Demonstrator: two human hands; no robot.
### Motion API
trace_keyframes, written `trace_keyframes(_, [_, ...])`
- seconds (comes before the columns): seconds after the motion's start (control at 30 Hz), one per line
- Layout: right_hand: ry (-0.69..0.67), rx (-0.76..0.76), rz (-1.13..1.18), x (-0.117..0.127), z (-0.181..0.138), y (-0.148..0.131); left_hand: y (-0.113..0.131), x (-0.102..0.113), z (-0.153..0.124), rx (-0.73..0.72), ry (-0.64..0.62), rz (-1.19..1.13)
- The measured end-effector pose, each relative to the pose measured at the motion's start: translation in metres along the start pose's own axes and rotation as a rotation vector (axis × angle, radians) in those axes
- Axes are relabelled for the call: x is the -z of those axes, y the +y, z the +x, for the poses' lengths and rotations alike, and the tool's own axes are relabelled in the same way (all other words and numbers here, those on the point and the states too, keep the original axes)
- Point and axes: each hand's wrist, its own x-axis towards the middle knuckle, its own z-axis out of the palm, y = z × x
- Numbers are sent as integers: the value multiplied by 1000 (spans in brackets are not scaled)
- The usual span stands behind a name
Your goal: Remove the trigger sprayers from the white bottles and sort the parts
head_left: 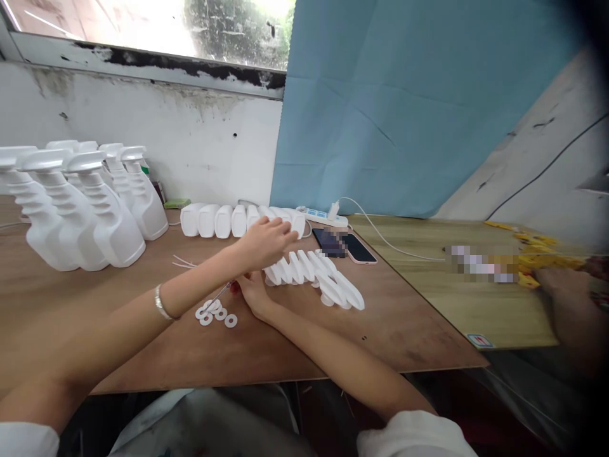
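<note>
Wooden bench (pixel 143 343) under a grimy window, and at far left a cluster of upright spray bottles (pixel 90 216). Moving across, white washers (pixel 216 312) lie loose, with a thin rod (pixel 219 296) pointing at them from the right hand (pixel 252 292). Its fingers are hidden, so I can't tell its grip. The left hand (pixel 266 244) sits just above, fingers curled together over the near end of the row of lying bottles (pixel 314 279). These look light, hollow, stiff but slick, and are best taken round the ribbed neck. Far right is a co-worker's hand (pixel 561 285).
</note>
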Motion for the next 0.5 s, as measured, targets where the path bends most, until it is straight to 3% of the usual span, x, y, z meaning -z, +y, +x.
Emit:
trace_keyframes(0.17, [23, 33, 45, 7, 15, 2, -33, 2, -36, 245, -41, -81])
trace_keyframes(0.5, [47, 23, 85, 17, 27, 1, -45, 0, -71, 401, -149, -209])
